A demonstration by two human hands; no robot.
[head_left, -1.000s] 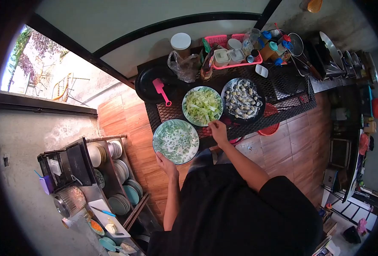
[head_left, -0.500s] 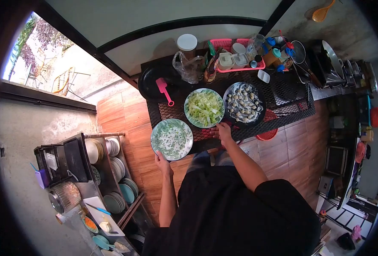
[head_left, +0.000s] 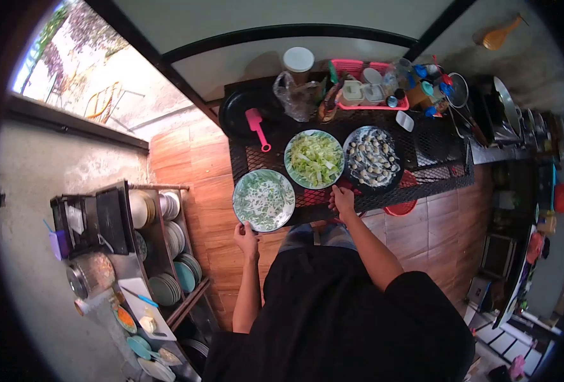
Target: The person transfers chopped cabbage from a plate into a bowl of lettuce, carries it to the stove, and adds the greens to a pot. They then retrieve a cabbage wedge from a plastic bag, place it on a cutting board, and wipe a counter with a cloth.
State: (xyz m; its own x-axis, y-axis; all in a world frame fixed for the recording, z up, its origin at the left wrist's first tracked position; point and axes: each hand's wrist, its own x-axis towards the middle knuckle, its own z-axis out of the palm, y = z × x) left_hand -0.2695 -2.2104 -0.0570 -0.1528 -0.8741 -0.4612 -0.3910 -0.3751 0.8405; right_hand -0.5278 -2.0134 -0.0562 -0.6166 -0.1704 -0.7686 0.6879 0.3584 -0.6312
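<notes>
My left hand (head_left: 247, 239) is closed on the lower rim of a round plate (head_left: 263, 200) with a green and white pattern, at the left end of the black mesh table (head_left: 422, 194). My right hand (head_left: 342, 200) is near the lower right edge of a plate of shredded lettuce (head_left: 314, 160); its fingers are partly bent, and whether they touch the rim is unclear. Right of the lettuce stands a dark pan (head_left: 372, 158) with pale pieces in white sauce. A pink spatula (head_left: 257, 128) lies on a black round pan (head_left: 236, 116) behind the patterned plate.
A pink basket (head_left: 384, 106) of containers, a white-lidded tub (head_left: 298, 59) and a plastic bag (head_left: 293, 97) line the table's back. At the right is a stove with a pot (head_left: 506, 102). Left stands a rack of plates (head_left: 185, 275) with a cutting board (head_left: 143, 309).
The camera view has shifted, so the table's items appear further right. The patterned plate sits slightly closer to the lettuce plate, with my left hand still at its rim.
</notes>
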